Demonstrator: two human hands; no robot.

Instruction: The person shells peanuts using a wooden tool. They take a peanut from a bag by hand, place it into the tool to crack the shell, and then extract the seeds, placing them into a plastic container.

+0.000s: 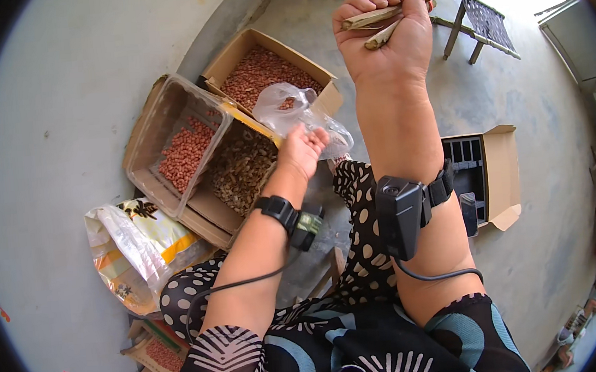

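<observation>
We find the clear plastic bag (271, 109) just beyond our loosely curled left hand (303, 151), the nearer one, though whether that hand grips it we cannot tell, while our right hand (390, 29), well apart, clasps split wooden sticks (371, 18) running left-right.

The bag (146, 250) has big black writing (142, 209) near its top edge. Smaller marks (123, 290) low down can't be read.
</observation>
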